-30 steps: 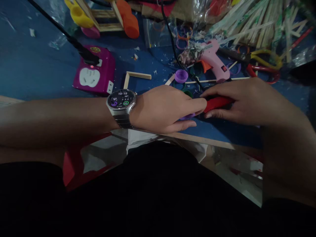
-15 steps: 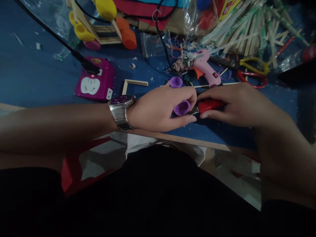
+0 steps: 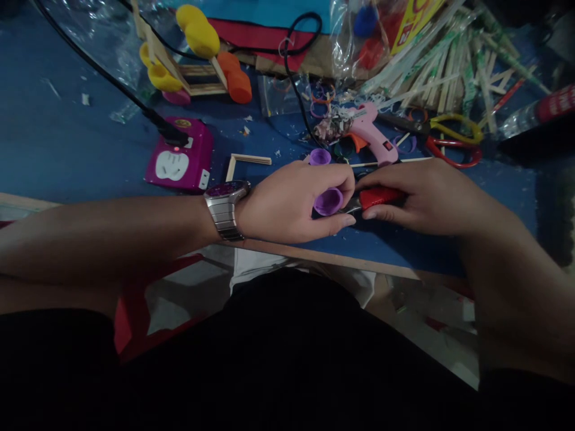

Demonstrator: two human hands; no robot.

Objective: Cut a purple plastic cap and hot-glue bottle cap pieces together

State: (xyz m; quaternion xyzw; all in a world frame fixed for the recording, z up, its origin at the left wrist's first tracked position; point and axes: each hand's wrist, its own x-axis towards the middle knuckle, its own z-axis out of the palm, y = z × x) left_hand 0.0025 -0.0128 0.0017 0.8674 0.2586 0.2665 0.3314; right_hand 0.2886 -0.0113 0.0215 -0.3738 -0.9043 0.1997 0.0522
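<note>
My left hand, with a metal watch on its wrist, is curled around a purple bottle cap whose hollow side faces up. A second purple cap shows just beyond its knuckles; whether the hand touches it I cannot tell. My right hand is closed on red-handled pliers. Their metal head points left, right against the held cap and the left fingertips, which hide the jaws. Above the hands lies a pink glue gun. An L-shaped piece of wooden sticks is beyond the left wrist.
A magenta power socket box with a black cord stands left. Behind are a stick frame with yellow and orange caps, scissors, a pile of wooden sticks and plastic bags. The table's wooden edge runs near my body.
The view has shifted slightly, so the table things appear a little lower. Both hands keep their grip on the cap and the pliers, with hardly any movement.
</note>
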